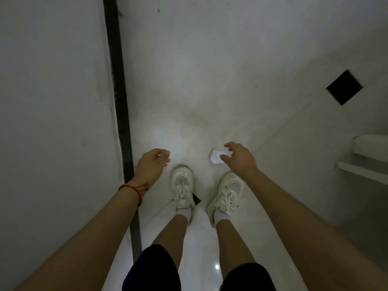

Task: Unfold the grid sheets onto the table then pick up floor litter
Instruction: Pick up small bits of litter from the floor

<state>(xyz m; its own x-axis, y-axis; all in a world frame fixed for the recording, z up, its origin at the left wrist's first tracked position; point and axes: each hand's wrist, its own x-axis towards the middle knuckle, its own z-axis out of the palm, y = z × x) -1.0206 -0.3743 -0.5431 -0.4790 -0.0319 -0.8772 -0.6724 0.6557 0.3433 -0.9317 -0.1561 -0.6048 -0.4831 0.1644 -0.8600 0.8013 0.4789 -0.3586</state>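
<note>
A small crumpled piece of white paper litter lies on the pale tiled floor, just ahead of my right shoe. My right hand reaches down over it, thumb and fingers spread on either side of the paper, touching or nearly touching it. My left hand hangs lower left, fingers loosely curled, and something small and pale may sit at its fingertips, though it is too blurred to tell. A red string bracelet circles the left wrist. No grid sheets or table are in view.
A white wall with a black baseboard strip runs along the left. A black square floor inset lies at the right. A white ledge or fixture juts in at the right edge. My white sneakers stand below the hands.
</note>
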